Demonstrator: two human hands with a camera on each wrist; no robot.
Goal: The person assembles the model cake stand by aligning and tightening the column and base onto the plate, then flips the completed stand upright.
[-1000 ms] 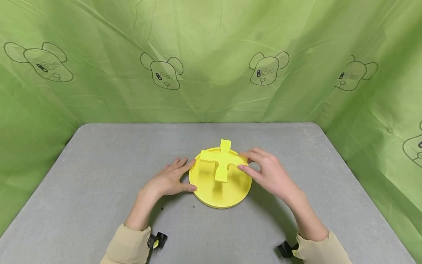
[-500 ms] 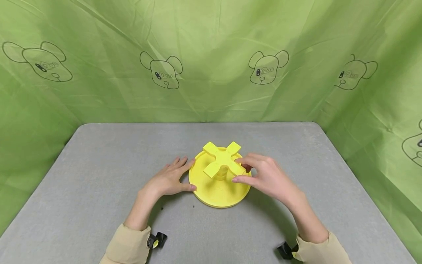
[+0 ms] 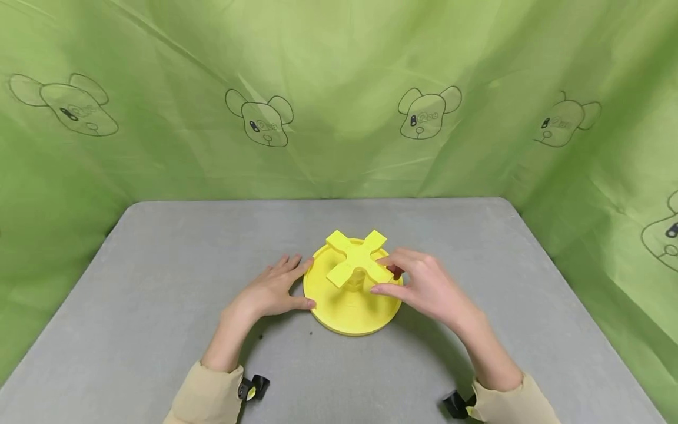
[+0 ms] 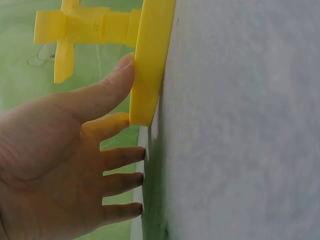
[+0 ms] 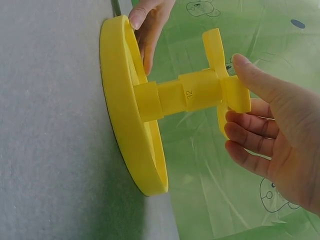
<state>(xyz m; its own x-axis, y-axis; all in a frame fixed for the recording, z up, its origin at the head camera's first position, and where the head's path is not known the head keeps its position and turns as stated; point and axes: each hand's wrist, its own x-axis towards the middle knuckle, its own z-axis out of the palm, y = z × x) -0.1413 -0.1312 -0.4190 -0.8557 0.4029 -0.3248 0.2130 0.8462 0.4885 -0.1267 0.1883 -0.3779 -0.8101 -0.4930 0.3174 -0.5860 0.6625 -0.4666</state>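
A round yellow tray-like base (image 3: pixel 354 324) with a raised rim lies flat on the grey table. From its middle rises a stepped yellow post (image 5: pixel 170 96), marked 32 on the side seen from the right wrist. On top sits a yellow cross-shaped handle (image 3: pixel 358 257) with flared arms. My left hand (image 3: pixel 271 288) rests at the base's left rim, thumb and index finger touching it, the other fingers straight and spread to the table. With thumb on one side and curled fingers on the other, my right hand (image 3: pixel 429 285) holds the handle's near right arm.
The grey table (image 3: pixel 185 265) reaches back to a green curtain (image 3: pixel 339 171) with bear-head drawings. Small dark specks (image 3: pixel 260 337) lie near my left wrist. A black wrist camera (image 3: pixel 259 386) hangs beside each beige sleeve (image 3: pixel 209 391).
Between one second and half a second ago, the cross-shaped handle turned to a diagonal stance, its right arm coming nearer me with my right hand. Since then it looks still. My left hand stays put.
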